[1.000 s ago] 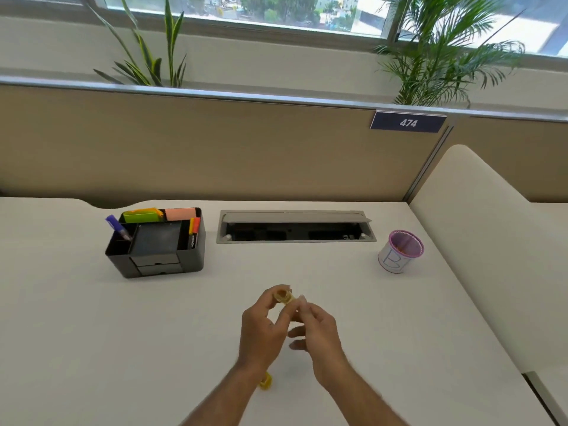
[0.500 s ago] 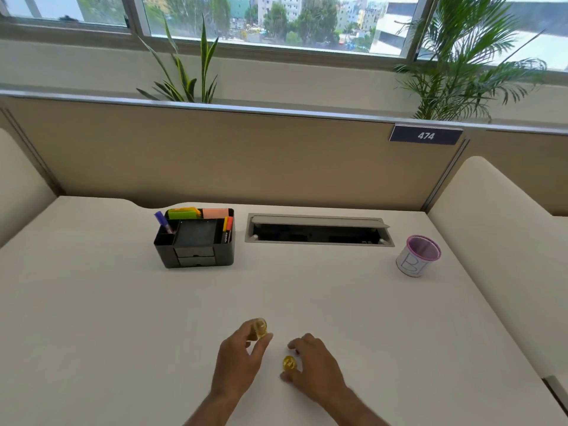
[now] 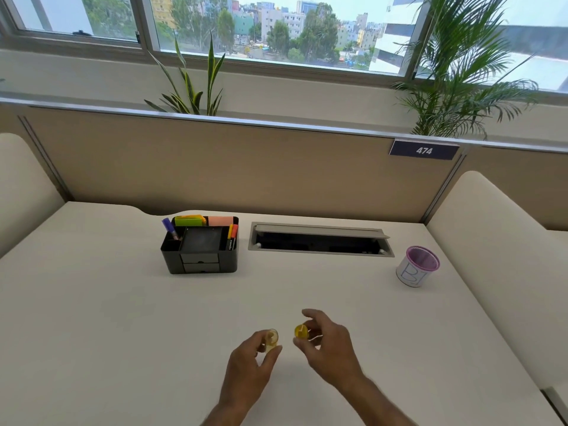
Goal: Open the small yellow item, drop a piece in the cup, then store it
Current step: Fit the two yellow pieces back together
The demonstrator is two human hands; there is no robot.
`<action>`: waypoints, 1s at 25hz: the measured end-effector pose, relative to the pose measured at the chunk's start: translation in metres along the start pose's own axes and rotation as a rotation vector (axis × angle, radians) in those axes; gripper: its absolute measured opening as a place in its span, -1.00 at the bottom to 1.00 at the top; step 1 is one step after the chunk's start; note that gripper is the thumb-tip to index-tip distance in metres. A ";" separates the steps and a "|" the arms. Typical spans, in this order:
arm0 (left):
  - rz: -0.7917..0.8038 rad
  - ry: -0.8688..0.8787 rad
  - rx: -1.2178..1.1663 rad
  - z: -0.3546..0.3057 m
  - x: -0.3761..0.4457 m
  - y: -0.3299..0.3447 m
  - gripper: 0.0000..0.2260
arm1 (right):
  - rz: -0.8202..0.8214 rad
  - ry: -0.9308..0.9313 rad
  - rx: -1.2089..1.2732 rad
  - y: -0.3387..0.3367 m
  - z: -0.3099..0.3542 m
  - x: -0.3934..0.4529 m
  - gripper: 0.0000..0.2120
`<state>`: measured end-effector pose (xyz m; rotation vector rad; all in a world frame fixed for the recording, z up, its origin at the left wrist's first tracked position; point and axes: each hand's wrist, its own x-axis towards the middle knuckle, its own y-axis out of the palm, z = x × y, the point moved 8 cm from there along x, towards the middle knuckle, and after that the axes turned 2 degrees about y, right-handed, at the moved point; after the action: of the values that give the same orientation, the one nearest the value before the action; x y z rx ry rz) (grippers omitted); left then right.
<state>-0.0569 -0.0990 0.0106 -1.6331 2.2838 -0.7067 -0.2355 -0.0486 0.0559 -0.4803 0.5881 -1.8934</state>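
sign [image 3: 424, 150]: "474" | cup [image 3: 415, 270]: "B" | marker [image 3: 229, 239]: "camlin"

Black organizer [image 3: 199, 253] — beside cable tray [image 3: 319, 241] — on desk [image 3: 107, 318].

Bare desk [image 3: 353, 290] lay open between the right hand [image 3: 325, 342] and the cup [image 3: 418, 267], nothing standing in between. The black organizer [image 3: 201, 249] and the open cable tray [image 3: 319, 241] stood farther back, off that path.
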 end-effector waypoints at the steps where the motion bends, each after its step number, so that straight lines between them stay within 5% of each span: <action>1: 0.003 0.004 0.003 -0.002 0.000 0.002 -0.76 | 0.013 -0.014 -0.010 -0.002 0.006 0.001 -0.64; 5: -0.002 0.042 0.022 -0.009 0.001 0.004 -0.74 | -0.013 -0.154 -0.069 -0.009 0.033 -0.001 -0.76; 13: -0.027 0.105 0.040 -0.022 0.000 -0.003 -0.73 | 0.108 -0.321 -0.219 -0.002 0.063 -0.004 -0.66; 25: -0.031 0.227 0.079 -0.038 -0.002 -0.001 -0.76 | 0.290 -0.302 -0.384 0.001 0.069 0.001 -0.74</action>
<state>-0.0729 -0.0880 0.0430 -1.6292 2.3515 -1.0234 -0.1955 -0.0622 0.1099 -0.8634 0.7755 -1.4013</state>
